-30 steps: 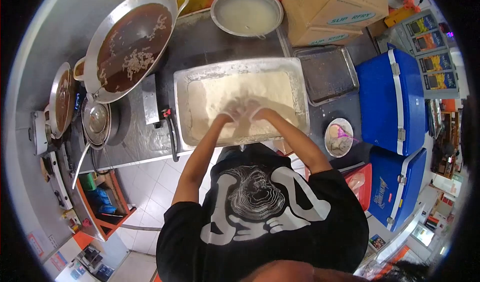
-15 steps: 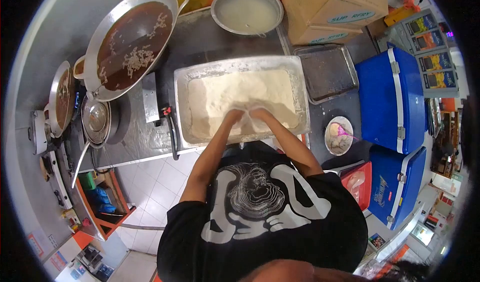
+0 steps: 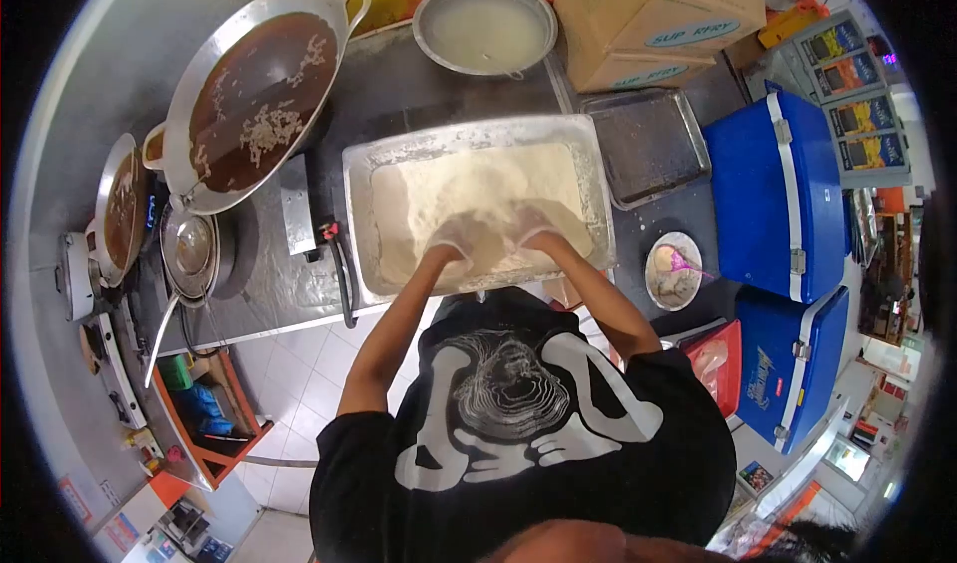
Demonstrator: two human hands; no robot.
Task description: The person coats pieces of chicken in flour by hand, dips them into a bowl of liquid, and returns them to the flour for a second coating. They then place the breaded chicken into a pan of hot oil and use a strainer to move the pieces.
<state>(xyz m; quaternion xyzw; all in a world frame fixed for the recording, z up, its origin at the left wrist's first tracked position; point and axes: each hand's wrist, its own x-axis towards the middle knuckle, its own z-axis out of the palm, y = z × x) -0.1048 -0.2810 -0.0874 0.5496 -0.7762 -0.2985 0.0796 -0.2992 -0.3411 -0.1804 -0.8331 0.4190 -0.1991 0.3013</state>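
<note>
A deep rectangular metal pan [image 3: 351,204] stands in front of me, holding a bed of pale flour [image 3: 478,179]. Both my hands are low inside it, dusted white and apart from each other. My left hand [image 3: 456,234] is at the near middle of the flour, its fingers spread and partly blurred. Just to the right, my right hand [image 3: 533,224] has its fingers apart, angled inward over the flour. Loose flour looks smeared by motion between and beyond the hands. Whether any rests in the palms I cannot make out.
On the left stand a large wok [image 3: 269,94] of brown oil with floating bits, a strainer [image 3: 189,249] and a cleaver [image 3: 296,204]. A bowl [image 3: 485,59] of cloudy liquid sits behind the pan. To the right are a dark tray [image 3: 648,149], a small bowl [image 3: 674,294] and blue coolers [image 3: 773,199].
My hands were close together over the flour. Now they have moved apart, the left one toward the left and the right one toward the right, and flour is stirred up between them.
</note>
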